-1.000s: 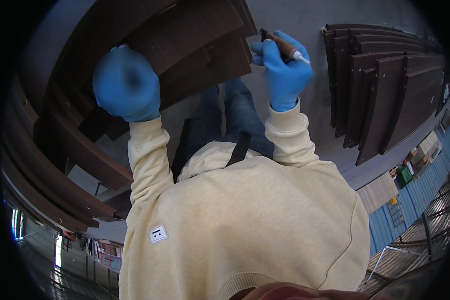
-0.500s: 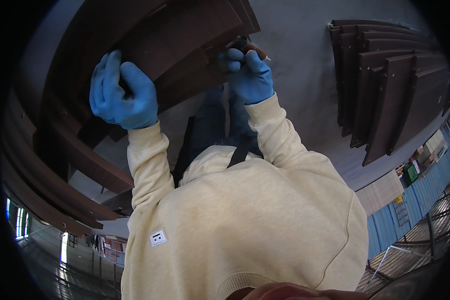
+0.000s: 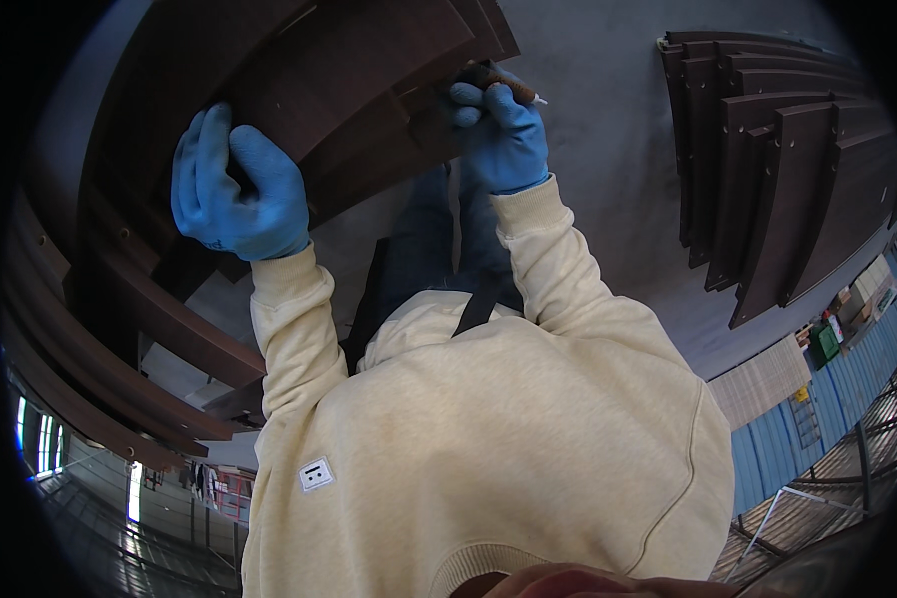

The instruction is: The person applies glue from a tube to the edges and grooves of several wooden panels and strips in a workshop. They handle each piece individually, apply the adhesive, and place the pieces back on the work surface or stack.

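Blue gloves cover both hands. My left hand [image 3: 244,199] is loosely cupped over a dark brown panel [image 3: 354,85], with a gap between the thumb and the curved fingers. Nothing shows in that gap; whether the fingertips touch the panel I cannot tell. Near the panel's right end, my right hand [image 3: 508,140] is closed on a small brown ridged rod [image 3: 513,88] with a pale, thin tip pointing right. The rod's other end is dark and partly hidden by the fingers, so its exact kind is unclear.
More long brown boards [image 3: 184,334] lie at the left, stacked and overlapping. At the right, a fanned pile of brown boards [image 3: 767,199] rests on the grey floor [image 3: 608,179]. Beyond it are a beige sheet [image 3: 762,384], a green container [image 3: 824,344] and a blue corrugated wall [image 3: 777,448].
My left hand has shifted slightly left. My right hand and the rod have moved a little upward, and the rod's pale tip is slightly higher and farther right.
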`<state>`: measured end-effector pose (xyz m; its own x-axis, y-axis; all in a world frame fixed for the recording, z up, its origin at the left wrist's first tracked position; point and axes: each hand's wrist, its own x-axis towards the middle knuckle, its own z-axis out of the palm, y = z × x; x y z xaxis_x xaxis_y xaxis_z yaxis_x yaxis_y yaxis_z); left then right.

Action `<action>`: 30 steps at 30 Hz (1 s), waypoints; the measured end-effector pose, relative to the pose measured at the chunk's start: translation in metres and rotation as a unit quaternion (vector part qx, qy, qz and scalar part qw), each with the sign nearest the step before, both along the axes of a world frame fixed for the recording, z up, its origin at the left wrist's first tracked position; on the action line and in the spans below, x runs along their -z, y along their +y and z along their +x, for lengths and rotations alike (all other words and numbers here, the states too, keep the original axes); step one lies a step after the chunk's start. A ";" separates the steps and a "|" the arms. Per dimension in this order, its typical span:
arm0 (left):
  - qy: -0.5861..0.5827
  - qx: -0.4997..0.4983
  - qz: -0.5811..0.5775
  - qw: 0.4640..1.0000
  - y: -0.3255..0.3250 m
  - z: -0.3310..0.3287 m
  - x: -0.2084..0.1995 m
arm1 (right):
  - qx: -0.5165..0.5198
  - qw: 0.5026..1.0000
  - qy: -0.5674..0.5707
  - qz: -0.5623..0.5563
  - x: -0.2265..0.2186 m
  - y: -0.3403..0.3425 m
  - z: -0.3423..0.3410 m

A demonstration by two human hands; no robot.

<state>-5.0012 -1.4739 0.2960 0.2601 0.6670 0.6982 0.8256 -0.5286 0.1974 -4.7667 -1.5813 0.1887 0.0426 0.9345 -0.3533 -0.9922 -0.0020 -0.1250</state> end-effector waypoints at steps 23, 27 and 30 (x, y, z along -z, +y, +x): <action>0.016 0.008 0.012 1.000 0.002 0.003 -0.005 | 0.056 0.894 -0.442 -0.048 -0.048 0.001 0.002; 0.002 -0.010 -0.015 1.000 -0.001 0.004 -0.006 | 0.053 0.870 -0.484 -0.078 -0.060 0.000 -0.001; 0.009 -0.019 -0.028 0.999 -0.002 0.003 -0.007 | 0.035 0.842 -0.529 -0.100 -0.068 -0.001 0.000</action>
